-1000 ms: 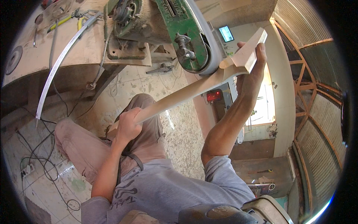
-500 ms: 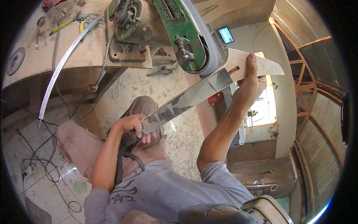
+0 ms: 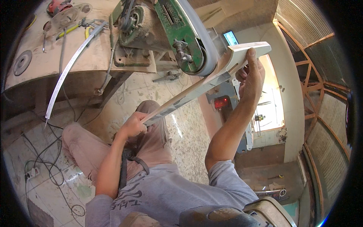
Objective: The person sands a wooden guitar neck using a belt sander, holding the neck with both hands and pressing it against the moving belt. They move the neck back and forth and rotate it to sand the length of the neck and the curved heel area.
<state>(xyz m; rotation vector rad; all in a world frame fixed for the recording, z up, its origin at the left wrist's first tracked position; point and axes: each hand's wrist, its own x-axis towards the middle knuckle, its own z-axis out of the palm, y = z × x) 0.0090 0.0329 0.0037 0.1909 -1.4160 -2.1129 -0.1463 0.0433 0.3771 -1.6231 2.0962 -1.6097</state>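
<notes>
A long guitar neck (image 3: 184, 99) slants across the middle, its pale headstock (image 3: 247, 51) at the upper right and dark patches along its flat face. My left hand (image 3: 134, 125) is closed around the lower-left end, above my thigh. At the headstock my right hand (image 3: 252, 73) grips with the thumb on top and the fingers underneath. Just above the neck is the rounded end of a green belt sander (image 3: 185, 38). The neck lies right by the grey belt (image 3: 212, 62) near the headstock's base; whether they touch I cannot tell.
A wooden workbench (image 3: 90, 62) at the upper left carries pliers (image 3: 72, 31), a grey disc (image 3: 22, 62) and a long curved metal strip (image 3: 66, 70) overhanging its edge. Cables (image 3: 49, 162) lie tangled on the tiled floor. A lit screen (image 3: 230, 38) stands beyond the sander.
The guitar neck has rolled in my hands, so its pale long edge now shows and its flat face is seen narrower. My left hand has turned with it.
</notes>
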